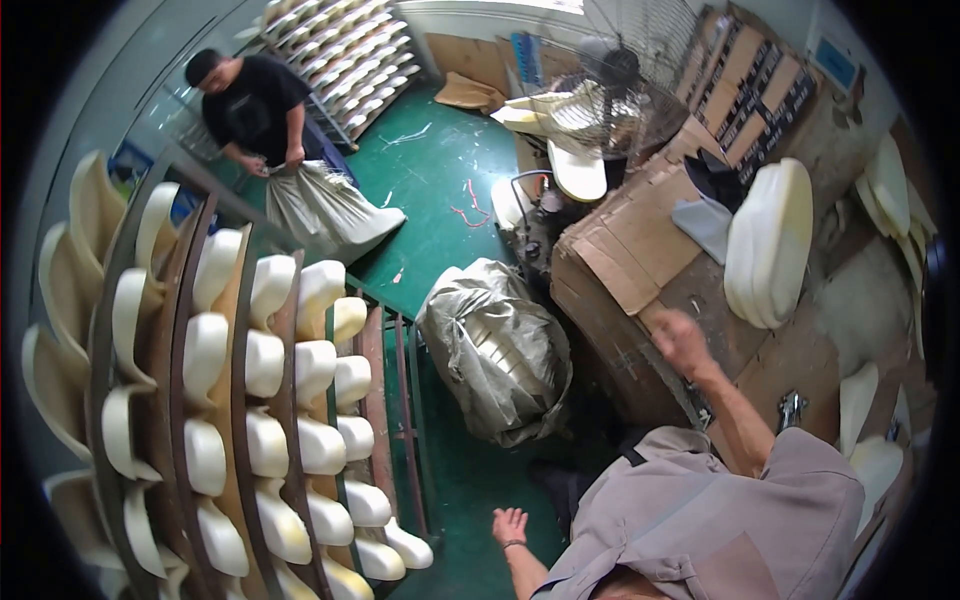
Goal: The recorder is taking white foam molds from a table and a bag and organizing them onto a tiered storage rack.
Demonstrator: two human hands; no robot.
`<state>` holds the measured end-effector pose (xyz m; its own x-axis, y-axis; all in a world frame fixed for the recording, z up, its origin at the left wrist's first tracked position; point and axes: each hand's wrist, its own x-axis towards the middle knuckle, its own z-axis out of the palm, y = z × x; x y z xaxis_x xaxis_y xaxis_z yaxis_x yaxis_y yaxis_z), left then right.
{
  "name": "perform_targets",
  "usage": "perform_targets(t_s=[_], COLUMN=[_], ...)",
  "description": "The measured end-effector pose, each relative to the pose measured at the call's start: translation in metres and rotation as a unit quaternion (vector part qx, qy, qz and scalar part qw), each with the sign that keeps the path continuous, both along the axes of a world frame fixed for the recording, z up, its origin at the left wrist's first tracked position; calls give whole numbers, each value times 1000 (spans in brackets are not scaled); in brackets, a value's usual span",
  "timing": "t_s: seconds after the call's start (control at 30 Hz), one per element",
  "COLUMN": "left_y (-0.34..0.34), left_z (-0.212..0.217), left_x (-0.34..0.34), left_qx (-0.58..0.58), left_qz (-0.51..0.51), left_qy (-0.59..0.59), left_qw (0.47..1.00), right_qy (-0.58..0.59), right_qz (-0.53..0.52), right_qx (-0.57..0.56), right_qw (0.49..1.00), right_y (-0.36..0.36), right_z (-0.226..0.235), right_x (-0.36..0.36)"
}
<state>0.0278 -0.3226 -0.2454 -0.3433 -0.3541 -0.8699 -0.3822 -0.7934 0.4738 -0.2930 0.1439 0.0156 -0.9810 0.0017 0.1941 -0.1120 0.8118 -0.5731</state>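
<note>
My left hand [510, 525] hangs low over the green floor [440, 210], fingers spread and empty, with a band on the wrist. My right hand [680, 340] is stretched out over the edge of a cardboard-covered bench [615, 255]; it is blurred and nothing shows in it. A tied grey sack [500, 350] full of white shoe soles stands on the floor between the bench and a rack. A stack of white soles [770, 240] lies on the bench, to the right of and beyond my right hand.
A curved rack [250, 400] of white soles fills the left side. Another person in a black shirt [250, 100] grips a second sack [325, 210] at the back left. A floor fan [620, 90] and another loaded rack [345, 50] stand behind.
</note>
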Motion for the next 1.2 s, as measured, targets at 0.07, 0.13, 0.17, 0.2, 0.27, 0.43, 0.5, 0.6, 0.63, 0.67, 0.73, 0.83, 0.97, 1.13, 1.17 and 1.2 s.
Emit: perform_targets(t_s=[0.07,0.13,0.17,0.2,0.27,0.43,0.5,0.6,0.63,0.67,0.73,0.83,0.97,1.13,1.17,1.2], left_y=[31,52,58,63,70,75,72,79,81,84,91,100,119,143,152,159], left_z=[14,32,41,48,58,81,90,97,100,103,107,108,106,108,108,110], left_x=[-11,-25,-36,-42,-52,-81,-86,-113,-120,-128,-139,-155,-176,-217,-231,-242], left_qx=[-15,-25,-27,-27,-39,-78,-99,-106,-111,-116,-122,-132,-127,-135,-139,-146], left_qz=[-55,-137,-174,-197,-223,-243,-237,-258,-272,-286,-275,-298,-324,-372,-393,-410], left_qy=[-28,-45,-56,-63,-87,-108,-116,-118,-116,-115,-114,-113,-95,-48,-28,-10], left_qw=[998,989,983,978,970,961,959,953,949,944,947,938,933,917,908,900], right_qy=[133,168,197,222,217,73,72,-36,-34,-36,-19,-60,-126,-119,-110,-115], right_qz=[-73,-193,-250,-279,-362,-537,-322,-384,-386,-386,-312,-302,-287,-301,-308,-304], right_qx=[45,75,141,192,221,123,-233,-272,-296,-295,-437,-495,-566,-575,-582,-584], right_qw=[987,964,937,914,879,831,915,881,873,873,843,812,762,752,745,744], right_y=[53,116,160,200,275,420,401,430,437,444,450,461,473,464,466,462], right_z=[24,47,45,48,55,-8,-10,-30,-36,-42,-49,-59,-61,-59,-60,-60], right_x=[-22,-29,-27,-30,-28,-25,-32,-20,-17,-15,-17,-14,-11,-13,-11,-13])
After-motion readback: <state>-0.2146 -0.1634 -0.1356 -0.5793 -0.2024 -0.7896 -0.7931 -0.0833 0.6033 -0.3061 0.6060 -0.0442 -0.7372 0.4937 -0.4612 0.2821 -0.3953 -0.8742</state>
